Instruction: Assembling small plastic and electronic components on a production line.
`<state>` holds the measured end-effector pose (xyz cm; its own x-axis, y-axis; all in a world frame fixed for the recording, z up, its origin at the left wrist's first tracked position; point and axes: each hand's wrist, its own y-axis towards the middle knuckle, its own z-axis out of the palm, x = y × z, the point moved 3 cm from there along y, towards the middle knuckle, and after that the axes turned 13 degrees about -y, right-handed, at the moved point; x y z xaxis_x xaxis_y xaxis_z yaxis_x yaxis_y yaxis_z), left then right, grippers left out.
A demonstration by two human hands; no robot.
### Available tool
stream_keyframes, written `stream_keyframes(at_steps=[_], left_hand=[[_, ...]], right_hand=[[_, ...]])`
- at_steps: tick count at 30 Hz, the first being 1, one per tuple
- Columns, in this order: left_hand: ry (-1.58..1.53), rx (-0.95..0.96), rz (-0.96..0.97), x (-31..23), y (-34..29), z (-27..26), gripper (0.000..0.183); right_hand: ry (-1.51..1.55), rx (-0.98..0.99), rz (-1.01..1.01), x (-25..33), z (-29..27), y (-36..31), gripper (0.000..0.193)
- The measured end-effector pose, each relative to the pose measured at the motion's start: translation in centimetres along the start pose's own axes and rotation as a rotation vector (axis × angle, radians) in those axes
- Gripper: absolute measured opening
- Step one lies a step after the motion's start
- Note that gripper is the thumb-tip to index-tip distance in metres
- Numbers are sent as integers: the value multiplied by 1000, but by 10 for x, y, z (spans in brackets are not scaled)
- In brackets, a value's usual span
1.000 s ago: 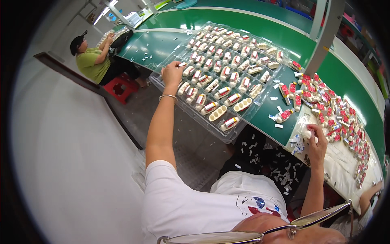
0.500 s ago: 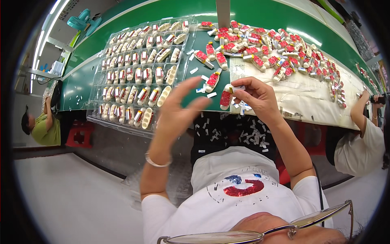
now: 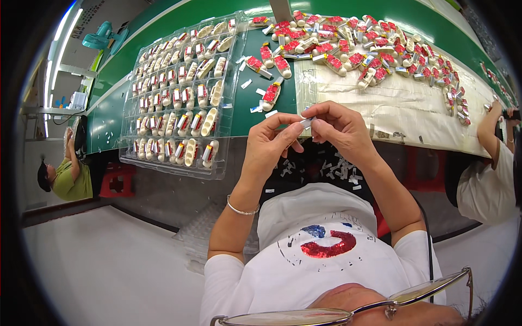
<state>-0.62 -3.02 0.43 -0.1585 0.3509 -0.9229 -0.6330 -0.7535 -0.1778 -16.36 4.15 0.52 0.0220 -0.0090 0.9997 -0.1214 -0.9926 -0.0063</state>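
Fingertips of my left hand (image 3: pixel 272 137) and my right hand (image 3: pixel 343 132) meet at the table's near edge, pinching a small white strip (image 3: pixel 306 123) between them. Whatever else is behind the fingers is hidden. Just beyond lies a cream, elongated piece with a red face and a pale tab (image 3: pixel 271 96). Left of my hands, a clear compartment tray (image 3: pixel 222 133) holds rows of similar cream pieces, some with red and white parts, others showing bare hollows. A large heap of red-faced cream pieces (image 3: pixel 356 60) spreads over the far right.
Loose white slips (image 3: pixel 246 83) lie on the green table (image 3: pixel 239 114), and many more slips (image 3: pixel 338 169) rest on my dark lap. Pale sheeting (image 3: pixel 402 106) covers the right of the table. Other people sit at far left (image 3: pixel 70 176) and far right (image 3: pixel 484 187). A post (image 3: pixel 281 10) stands at the back.
My left hand has come right and down to meet my right hand. The red-faced piece at my right hand no longer shows. The view has shifted slightly, and a tray piece formerly behind my left arm shows.
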Motion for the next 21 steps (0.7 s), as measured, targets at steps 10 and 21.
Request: stream_keyframes(at_steps=[10,21], left_hand=[[-158,-112,64,7,-1,-2,17],[-45,-135,98,-1,-7,1,17]], right_hand=[[144,31,44,0,4,-1,26],[205,50,112,-4,6,2,24]])
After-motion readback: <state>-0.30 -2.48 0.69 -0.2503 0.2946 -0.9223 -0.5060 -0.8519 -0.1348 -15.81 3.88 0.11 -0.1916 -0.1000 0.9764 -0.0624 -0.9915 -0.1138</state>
